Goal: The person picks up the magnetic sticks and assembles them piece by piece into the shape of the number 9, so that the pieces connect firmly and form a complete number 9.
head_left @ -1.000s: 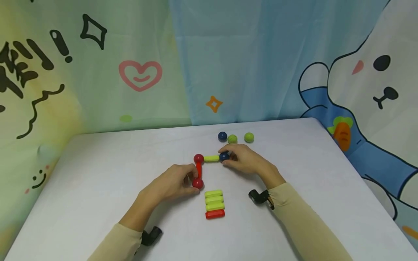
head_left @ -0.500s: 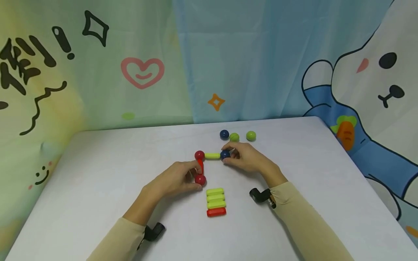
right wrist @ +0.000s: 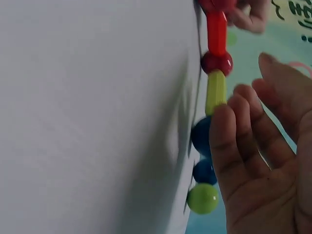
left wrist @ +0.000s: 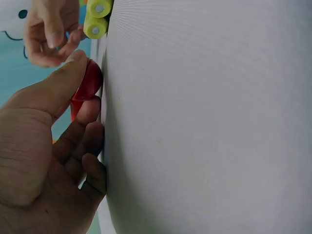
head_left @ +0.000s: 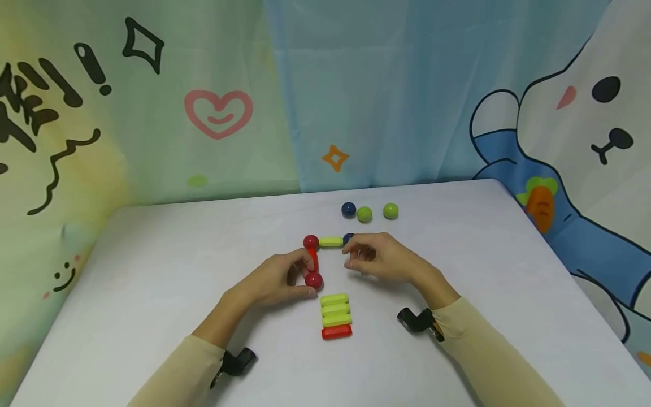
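My left hand (head_left: 277, 280) pinches a red ball (head_left: 313, 280) between thumb and fingers. From that ball a red rod (head_left: 313, 260) runs away to a second red ball (head_left: 311, 242). There a yellow-green rod (head_left: 330, 242) branches right and ends at a dark blue ball (head_left: 348, 237), partly hidden by my right hand (head_left: 381, 257) in the head view. The right hand holds nothing; its fingers are loosely bent just in front of the blue ball. In the right wrist view, the joined rods (right wrist: 216, 92) and balls lie beside its relaxed fingers.
Behind the joined pieces sit a loose dark blue ball (head_left: 348, 210) and two green balls (head_left: 364, 214). Nearer me, several yellow-green rods (head_left: 335, 310) lie in a stack-like row with one red rod (head_left: 337, 332). All rest on a white table (head_left: 203, 237) before a printed curtain.
My right hand has let go of the dark blue ball and drawn back slightly toward me. The left hand keeps hold of the near red ball, and the joined pieces stay put.
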A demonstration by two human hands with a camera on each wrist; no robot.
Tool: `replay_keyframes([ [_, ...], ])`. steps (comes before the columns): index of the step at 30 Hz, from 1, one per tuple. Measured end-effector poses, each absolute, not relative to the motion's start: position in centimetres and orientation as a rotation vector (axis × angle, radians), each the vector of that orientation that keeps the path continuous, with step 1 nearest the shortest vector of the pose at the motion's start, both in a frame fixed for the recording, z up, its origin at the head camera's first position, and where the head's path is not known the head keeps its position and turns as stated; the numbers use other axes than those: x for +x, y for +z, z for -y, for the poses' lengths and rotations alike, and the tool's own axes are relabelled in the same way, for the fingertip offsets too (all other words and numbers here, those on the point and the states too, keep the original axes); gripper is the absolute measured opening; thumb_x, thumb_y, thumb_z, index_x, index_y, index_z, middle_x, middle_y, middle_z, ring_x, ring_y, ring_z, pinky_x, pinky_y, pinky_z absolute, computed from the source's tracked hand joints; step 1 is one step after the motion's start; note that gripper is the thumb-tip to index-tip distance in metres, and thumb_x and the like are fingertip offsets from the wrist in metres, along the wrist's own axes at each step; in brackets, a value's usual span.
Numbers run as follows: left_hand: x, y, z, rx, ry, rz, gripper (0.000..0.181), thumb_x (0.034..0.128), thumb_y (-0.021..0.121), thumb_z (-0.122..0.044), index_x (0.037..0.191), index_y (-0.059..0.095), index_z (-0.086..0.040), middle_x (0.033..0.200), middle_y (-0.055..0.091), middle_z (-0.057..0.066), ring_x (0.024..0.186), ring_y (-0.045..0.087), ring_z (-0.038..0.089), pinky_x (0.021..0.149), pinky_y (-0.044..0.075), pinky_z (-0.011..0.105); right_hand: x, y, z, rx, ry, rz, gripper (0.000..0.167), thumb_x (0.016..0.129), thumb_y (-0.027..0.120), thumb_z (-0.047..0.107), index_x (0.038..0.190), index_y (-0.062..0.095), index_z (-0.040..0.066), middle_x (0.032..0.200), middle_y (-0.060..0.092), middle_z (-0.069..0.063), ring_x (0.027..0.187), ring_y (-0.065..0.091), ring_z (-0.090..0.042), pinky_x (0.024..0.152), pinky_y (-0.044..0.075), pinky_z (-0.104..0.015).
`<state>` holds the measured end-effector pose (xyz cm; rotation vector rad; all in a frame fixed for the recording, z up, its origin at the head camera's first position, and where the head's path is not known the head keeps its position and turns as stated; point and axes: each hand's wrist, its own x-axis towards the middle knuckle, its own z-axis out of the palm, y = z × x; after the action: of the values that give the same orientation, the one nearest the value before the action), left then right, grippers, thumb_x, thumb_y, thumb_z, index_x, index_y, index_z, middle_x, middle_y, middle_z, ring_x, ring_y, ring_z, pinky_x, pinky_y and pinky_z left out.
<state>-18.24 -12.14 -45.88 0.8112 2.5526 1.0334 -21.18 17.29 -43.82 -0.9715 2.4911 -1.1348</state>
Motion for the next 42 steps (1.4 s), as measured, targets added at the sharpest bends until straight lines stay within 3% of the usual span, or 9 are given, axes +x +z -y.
replay_keyframes([
  [18,-17.8,-46.1,12.4,0.837,1.05,-2.57,0.039,0.0844,0.086,-0.031,0.109,0.057,-0.026,0.097,0.064,-0.012,0.076,0.057,0.011,0.068,0.048,0.026,-18.6,-44.6,-15.3,-1.114,-1.018,-2.271,0.014,0.093,0.078,0.023,0.106,0.074,0.018,0.097,0.068,0.012,0.083,0.063,-0.007,0.079,0.055,-0.026],
  [34,-18.0,-46.4,12.1,0.822,1.044,-2.587,0.036,0.0845,0.085,-0.032,0.108,0.057,-0.029,0.095,0.063,-0.013,0.075,0.058,0.011,0.067,0.049,0.027,-18.5,-43.7,-15.1,-1.141,-0.823,-2.311,0.015,0.093,0.076,0.016,0.108,0.077,0.016,0.099,0.07,0.011,0.084,0.061,-0.003,0.08,0.055,-0.024],
  [42,-18.3,-46.4,12.1,0.802,1.044,-2.58,0.036,0.0853,0.084,-0.031,0.109,0.057,-0.03,0.097,0.063,-0.014,0.077,0.058,0.011,0.069,0.05,0.027,-18.4,-42.9,-15.9,-1.147,-0.648,-2.415,0.022,0.097,0.072,0.018,0.118,0.078,0.016,0.104,0.069,0.009,0.092,0.061,-0.003,0.086,0.054,-0.027],
])
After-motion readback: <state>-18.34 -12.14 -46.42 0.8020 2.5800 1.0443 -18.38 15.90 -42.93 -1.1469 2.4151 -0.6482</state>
